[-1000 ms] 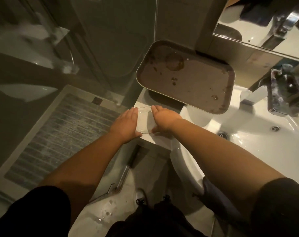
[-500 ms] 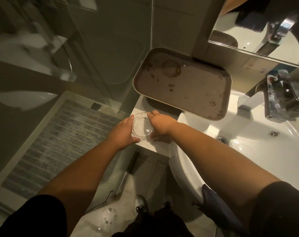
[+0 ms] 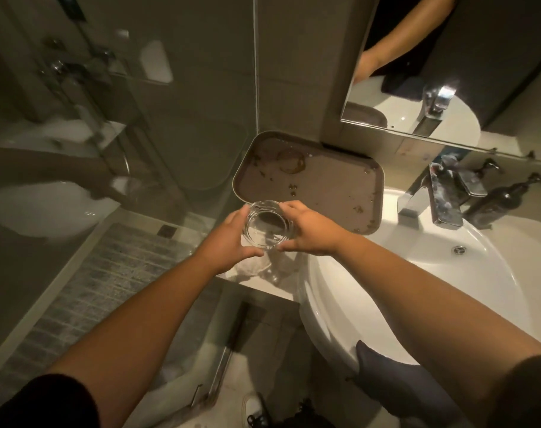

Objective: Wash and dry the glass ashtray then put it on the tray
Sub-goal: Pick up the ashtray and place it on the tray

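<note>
I have the glass ashtray (image 3: 267, 224) gripped from both sides: my left hand (image 3: 229, 239) curls round its left rim with the thumb under the near edge, and my right hand (image 3: 312, 230) clasps the right rim, fingers reaching over the far edge. The ashtray sits between the two palms, held in the air with its hollow facing up toward me, clear enough that I see the surfaces beneath through it. It hangs over the near left corner of the brown tray (image 3: 324, 180), above the strip of white counter, and I cannot tell whether it touches anything below. The tray lies against the wall and bears scattered stains and a ring mark. To its right are the white sink (image 3: 448, 273), the chrome tap (image 3: 442, 196) and a dark pump bottle (image 3: 504, 199).
</note>
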### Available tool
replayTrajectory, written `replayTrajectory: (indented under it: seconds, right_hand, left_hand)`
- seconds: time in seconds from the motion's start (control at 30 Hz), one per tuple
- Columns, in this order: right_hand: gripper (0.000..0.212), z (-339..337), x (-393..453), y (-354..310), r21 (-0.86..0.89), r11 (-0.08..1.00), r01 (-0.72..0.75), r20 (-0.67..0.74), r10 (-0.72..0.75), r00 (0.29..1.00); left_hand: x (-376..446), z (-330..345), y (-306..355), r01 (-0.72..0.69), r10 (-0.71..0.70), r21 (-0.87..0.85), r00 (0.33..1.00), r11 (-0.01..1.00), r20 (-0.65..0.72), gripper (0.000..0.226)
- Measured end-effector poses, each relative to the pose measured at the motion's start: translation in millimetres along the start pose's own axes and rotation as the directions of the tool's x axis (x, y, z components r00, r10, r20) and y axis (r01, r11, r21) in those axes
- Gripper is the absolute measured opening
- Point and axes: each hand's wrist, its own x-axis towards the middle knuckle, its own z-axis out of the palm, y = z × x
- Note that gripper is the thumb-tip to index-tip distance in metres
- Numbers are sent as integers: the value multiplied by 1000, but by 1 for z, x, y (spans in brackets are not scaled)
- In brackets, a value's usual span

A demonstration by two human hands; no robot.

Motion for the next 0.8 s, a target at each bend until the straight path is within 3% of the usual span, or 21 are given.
replayTrajectory:
  seconds: [0.43, 0.8]
  right_hand:
    - [91, -44, -21, 15, 3, 997, -75, -246, 74, 967]
    - [91, -63, 39, 69, -3, 995, -104, -254, 99, 962]
  left_hand:
    - [46, -19, 48, -123, 121, -42, 992, 992, -44, 110]
    - [118, -19, 52, -74, 76, 92, 997, 993, -21, 104]
